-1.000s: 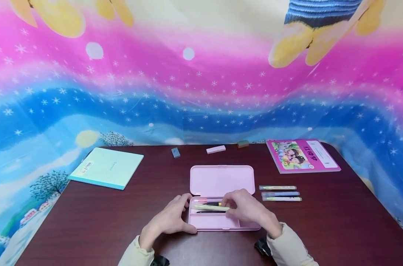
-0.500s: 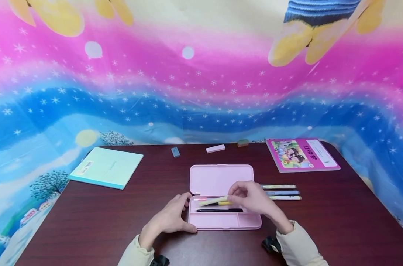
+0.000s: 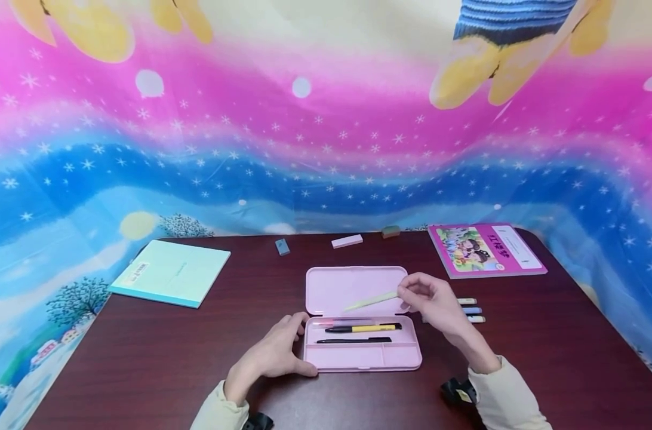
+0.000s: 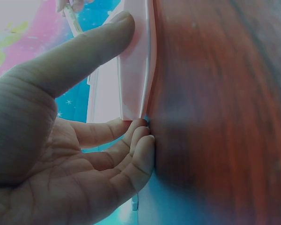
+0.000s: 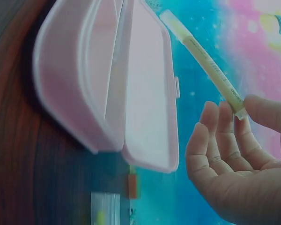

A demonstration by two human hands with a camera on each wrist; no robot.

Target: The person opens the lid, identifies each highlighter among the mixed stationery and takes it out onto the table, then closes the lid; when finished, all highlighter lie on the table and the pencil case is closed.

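Observation:
My right hand (image 3: 432, 301) pinches a pale yellow-green marker (image 3: 371, 300) by one end, between thumb and forefinger. The marker slants in front of the raised lid of a pink pencil case (image 3: 363, 358). In the right wrist view, the marker (image 5: 213, 70) shows a clear cap at its far end. My left hand (image 3: 277, 349) steadies the case's left end, thumb at the front and fingers along the side. Inside the case lie a yellow and black pen (image 3: 365, 328), a black pen (image 3: 353, 340) and a pinkish pen (image 3: 342, 322) by the back wall.
Right of the case lie several capped markers (image 3: 473, 310), partly behind my right hand. A pink book (image 3: 489, 251) sits at the back right, a mint notebook (image 3: 172, 272) at the left. Along the back edge are a blue eraser (image 3: 282, 246), a pink block (image 3: 347, 241) and a brownish block (image 3: 390, 232).
My right hand has lifted the yellow-green marker out of the case's pen compartment and moved it up and to the right. The left hand has stayed on the case.

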